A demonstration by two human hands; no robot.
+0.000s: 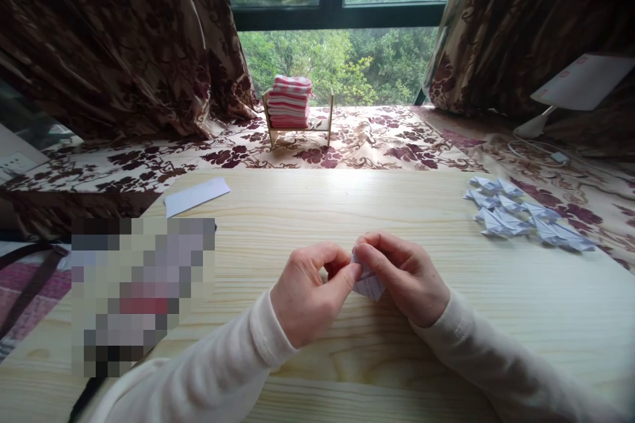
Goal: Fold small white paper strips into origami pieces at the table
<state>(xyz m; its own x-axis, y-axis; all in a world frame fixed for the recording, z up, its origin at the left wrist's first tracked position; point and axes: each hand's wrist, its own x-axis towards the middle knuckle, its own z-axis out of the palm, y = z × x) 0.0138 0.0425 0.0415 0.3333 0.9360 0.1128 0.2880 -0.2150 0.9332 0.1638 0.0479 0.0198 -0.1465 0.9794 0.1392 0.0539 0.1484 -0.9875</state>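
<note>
Over the middle of the wooden table, my left hand and my right hand meet around a small folded piece of white paper. Thumb and fingers of both hands pinch its upper part, and a pointed lower part with faint print shows between them. The fingers cover much of the paper, so its full shape is hidden. Several folded white paper pieces lie in a group at the table's right. At the back left lies a flat strip of white paper.
A blurred-out item lies on the table at left. Behind the table, a small wooden stand holds stacked pink and white cloths on a floral-covered ledge. A white lamp with a cord stands at right.
</note>
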